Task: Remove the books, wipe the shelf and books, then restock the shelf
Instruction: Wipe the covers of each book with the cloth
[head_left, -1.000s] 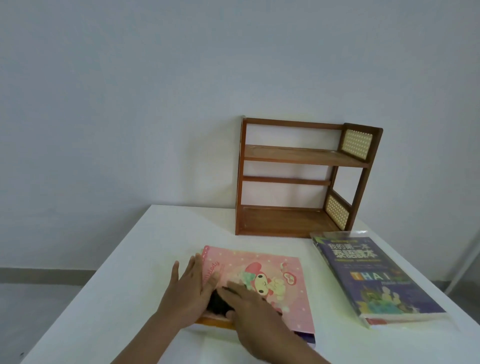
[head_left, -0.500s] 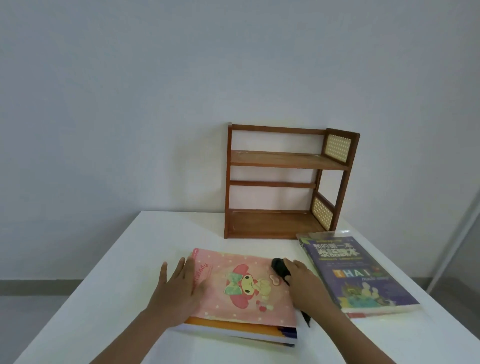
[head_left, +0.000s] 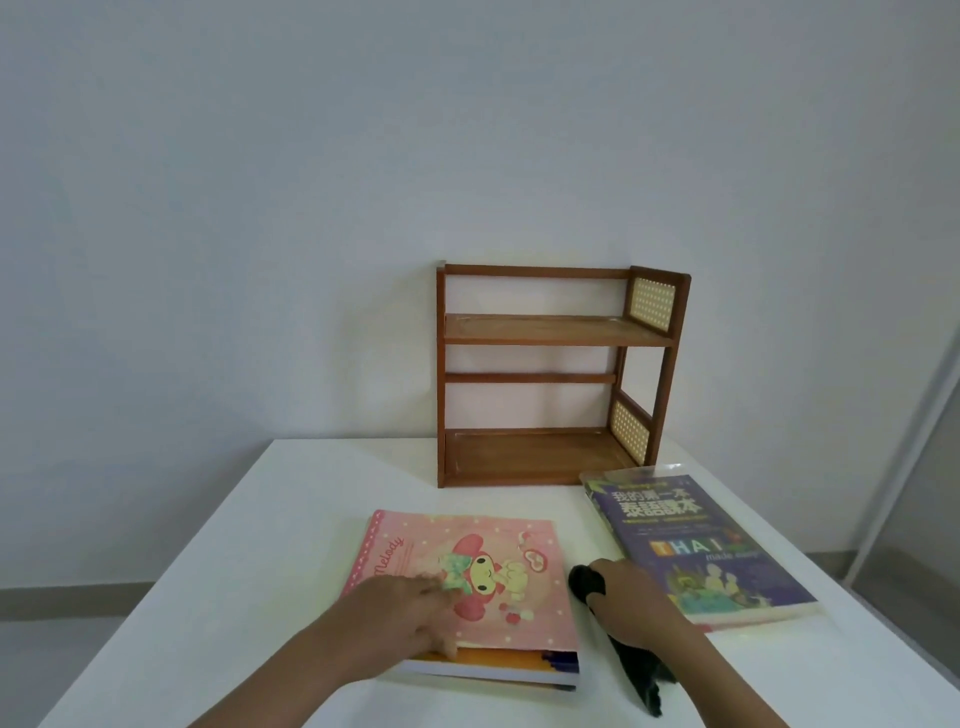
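Left hand: your left hand (head_left: 410, 618) is lower centre of the frame, lying flat with fingers spread on the near left corner of the pink book, not gripping anything.
Right hand: your right hand (head_left: 631, 597) is lower right of centre, closed around a black cloth (head_left: 587, 581); one bunched end pokes out past your fingers, and the rest trails back under your wrist onto the table.
Cloth spot: it sits in the gap between the two books, just beside the pink book's right edge, down on the table.
Pink book: the pink book (head_left: 498, 566) with the cartoon cover lies flat at lower centre, on top of an orange-edged book (head_left: 498, 665) whose near edge peeks out below it.
Blue book: the blue book (head_left: 696, 545) with "THAI" on the cover lies flat at right of centre, angled a bit, apart from the pink stack.
Table: the white table (head_left: 291, 530) fills the lower half.
Shelf: the wooden shelf (head_left: 556, 332) stands at the far edge of the table, centre right of the frame, against the wall, both tiers bare. The blue book's far corner is just in front of its right foot.
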